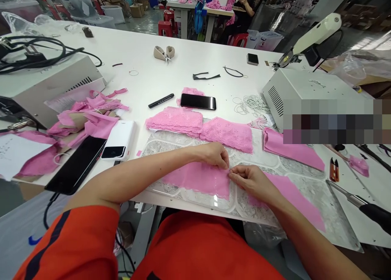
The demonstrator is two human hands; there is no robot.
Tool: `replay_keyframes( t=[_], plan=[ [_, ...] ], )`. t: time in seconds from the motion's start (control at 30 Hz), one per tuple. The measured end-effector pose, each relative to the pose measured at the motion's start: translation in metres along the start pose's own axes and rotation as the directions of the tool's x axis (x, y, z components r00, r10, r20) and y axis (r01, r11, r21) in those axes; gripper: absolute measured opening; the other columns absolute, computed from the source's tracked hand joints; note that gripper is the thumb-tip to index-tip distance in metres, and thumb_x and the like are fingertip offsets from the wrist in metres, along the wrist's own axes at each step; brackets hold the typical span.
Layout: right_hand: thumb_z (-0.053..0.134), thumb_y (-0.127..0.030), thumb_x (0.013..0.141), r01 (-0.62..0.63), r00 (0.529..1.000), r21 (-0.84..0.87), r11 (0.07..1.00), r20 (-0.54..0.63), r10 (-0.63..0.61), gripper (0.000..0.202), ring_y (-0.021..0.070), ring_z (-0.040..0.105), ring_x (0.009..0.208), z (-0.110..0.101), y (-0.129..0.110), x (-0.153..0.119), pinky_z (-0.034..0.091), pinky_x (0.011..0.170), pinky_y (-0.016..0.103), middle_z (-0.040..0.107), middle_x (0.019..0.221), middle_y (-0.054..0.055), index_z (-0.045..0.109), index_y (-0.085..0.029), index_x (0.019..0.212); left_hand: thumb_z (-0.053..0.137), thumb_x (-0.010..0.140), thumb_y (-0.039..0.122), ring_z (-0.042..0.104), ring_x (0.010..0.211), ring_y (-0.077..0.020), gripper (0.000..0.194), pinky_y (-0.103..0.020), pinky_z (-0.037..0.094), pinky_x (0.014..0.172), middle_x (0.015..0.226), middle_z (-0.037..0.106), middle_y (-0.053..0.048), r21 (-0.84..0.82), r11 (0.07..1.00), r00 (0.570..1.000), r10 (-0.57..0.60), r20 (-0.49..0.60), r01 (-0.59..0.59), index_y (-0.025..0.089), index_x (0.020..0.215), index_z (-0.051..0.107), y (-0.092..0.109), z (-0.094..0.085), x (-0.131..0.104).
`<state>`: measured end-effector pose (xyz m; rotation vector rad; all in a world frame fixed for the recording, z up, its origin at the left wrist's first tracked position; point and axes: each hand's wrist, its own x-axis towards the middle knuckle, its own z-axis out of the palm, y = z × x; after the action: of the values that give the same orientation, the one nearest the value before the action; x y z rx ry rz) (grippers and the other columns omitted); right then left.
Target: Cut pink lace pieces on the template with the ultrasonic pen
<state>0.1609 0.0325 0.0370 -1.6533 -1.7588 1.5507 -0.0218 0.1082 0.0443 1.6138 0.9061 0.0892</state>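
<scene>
Near the front edge of the table, a pink lace piece (203,180) lies on a clear patterned mat (165,143). My left hand (215,155) is pinched at its upper right corner; what is between the fingertips is too small to make out. Close beside it, my right hand (249,180) is also pinched, its fingertips almost meeting the left ones, and their contents are hidden. A second pink piece (297,198) lies partly under my right hand and forearm. Stacked pink lace pieces (174,120) sit just behind my hands.
Behind the stacks lie a black phone (198,101) and a marker (161,101). A white power bank (119,141) and pink fabric scraps (88,117) are at left. At right are a folded pink cloth (293,149), orange snips (334,169), scissors (360,202) and a grey machine (305,88).
</scene>
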Motion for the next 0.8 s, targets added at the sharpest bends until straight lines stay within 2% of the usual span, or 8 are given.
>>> replay_keyframes(
  t=[0.27, 0.8],
  plan=[
    [0.056, -0.053, 0.071, 0.020, 0.999, -0.075, 0.997, -0.038, -0.022, 0.036, 0.0082, 0.031, 0.050, 0.0026, 0.0000, 0.0001, 0.023, 0.051, 0.026, 0.044, 0.054, -0.003, 0.056, -0.018, 0.063, 0.063, 0.073, 0.013, 0.054, 0.061, -0.0094, 0.008, -0.019, 0.040, 0.055, 0.065, 0.064, 0.002, 0.075, 0.997, 1.000, -0.017, -0.007, 0.017, 0.014, 0.072, 0.071, 0.0060, -0.0002, -0.0052],
    [0.054, -0.029, 0.071, 0.100, 0.992, -0.114, 0.989, -0.070, -0.108, 0.016, 0.0082, 0.033, 0.047, 0.0066, 0.0042, 0.0018, 0.024, 0.047, 0.024, 0.045, 0.049, -0.004, 0.053, -0.019, 0.058, 0.057, 0.074, 0.011, 0.045, 0.053, -0.0083, 0.011, -0.020, 0.035, 0.055, 0.054, 0.053, 0.005, 0.146, 0.989, 0.999, 0.014, -0.051, -0.007, 0.013, 0.068, 0.065, 0.0038, 0.0014, -0.0051]
  ],
)
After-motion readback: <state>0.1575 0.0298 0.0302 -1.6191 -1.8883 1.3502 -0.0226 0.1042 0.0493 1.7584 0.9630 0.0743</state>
